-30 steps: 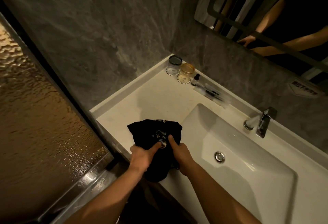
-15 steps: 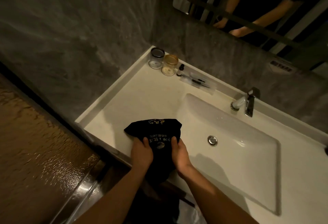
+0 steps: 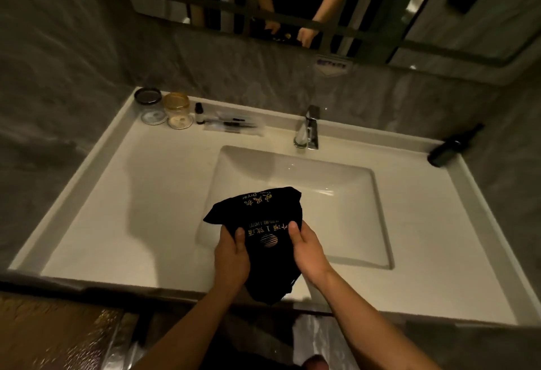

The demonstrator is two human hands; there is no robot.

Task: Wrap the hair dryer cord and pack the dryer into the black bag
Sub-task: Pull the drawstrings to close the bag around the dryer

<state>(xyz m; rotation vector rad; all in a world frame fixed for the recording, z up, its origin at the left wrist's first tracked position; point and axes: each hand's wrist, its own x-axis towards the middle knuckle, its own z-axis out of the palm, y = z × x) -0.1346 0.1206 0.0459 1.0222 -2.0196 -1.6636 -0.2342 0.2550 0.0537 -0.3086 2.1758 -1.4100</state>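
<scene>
Both hands, left hand [image 3: 231,255] and right hand [image 3: 308,252], are clamping the bulging black bag [image 3: 265,240] above the sink [image 3: 377,223], probably keeping the dryer inside.

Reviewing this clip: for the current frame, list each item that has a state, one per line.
Black fabric bag with gold print: bulging, held above basin front.
Left hand: gripping bag.
Right hand: gripping bag.
Chrome faucet: no water visible.
White sink basin: no pooled water visible.
Black-lidded clear jar: lid on.

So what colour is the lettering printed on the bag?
Gold lettering on the black bag, above a gold striped round logo, clearest in the head view.
</scene>
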